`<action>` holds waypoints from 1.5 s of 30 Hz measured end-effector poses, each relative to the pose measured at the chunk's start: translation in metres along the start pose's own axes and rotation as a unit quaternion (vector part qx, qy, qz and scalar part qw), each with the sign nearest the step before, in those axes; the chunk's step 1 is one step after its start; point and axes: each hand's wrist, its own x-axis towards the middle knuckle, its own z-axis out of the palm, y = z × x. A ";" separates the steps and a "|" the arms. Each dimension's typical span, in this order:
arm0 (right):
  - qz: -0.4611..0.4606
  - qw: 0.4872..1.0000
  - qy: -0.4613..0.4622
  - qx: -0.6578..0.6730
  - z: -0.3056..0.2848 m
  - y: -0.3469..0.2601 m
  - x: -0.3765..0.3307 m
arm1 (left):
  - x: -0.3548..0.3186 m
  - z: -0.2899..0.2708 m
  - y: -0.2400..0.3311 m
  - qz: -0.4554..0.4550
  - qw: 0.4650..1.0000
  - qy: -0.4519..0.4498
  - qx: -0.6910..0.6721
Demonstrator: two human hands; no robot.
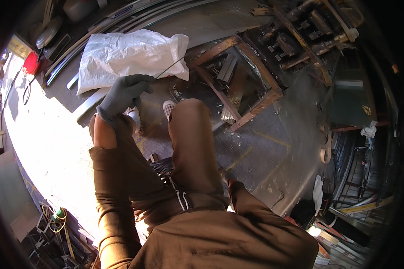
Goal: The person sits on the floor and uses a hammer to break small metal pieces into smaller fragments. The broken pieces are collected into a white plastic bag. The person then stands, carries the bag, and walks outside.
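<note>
My left hand (126, 95), in a grey glove, is closed with its fingers pinched round a thin dark rod (171, 67). The rod points away to the right, over the near right end of a white woven sack (121, 56) lying on the floor. To the right of the sack stands a rusty square metal frame (256, 109), with cut metal profile pieces (227, 68) inside its outline. Down beside my right thigh is my right hand (228, 175), also gloved; its fingers are mostly hidden and dark.
Long metal profiles (107, 22) lie beyond the sack. A rusty machine or fixture (296, 40) stands at the far right. Long strips of material (345, 175) fill the right side. A red round object (31, 63) is at the far left, a coiled yellow cable (54, 219) at the near left.
</note>
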 end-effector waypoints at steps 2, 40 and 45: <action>-0.036 0.994 -0.041 -0.093 -0.005 -0.021 -0.006 | -0.002 -0.001 0.003 -0.014 1.000 0.004 0.020; 0.078 0.994 0.050 0.050 -0.065 -0.015 -0.057 | -0.002 0.009 0.003 0.001 1.000 0.000 0.006; 0.085 0.990 0.061 0.091 -0.051 -0.013 -0.047 | -0.001 0.009 0.006 -0.019 0.999 0.003 0.026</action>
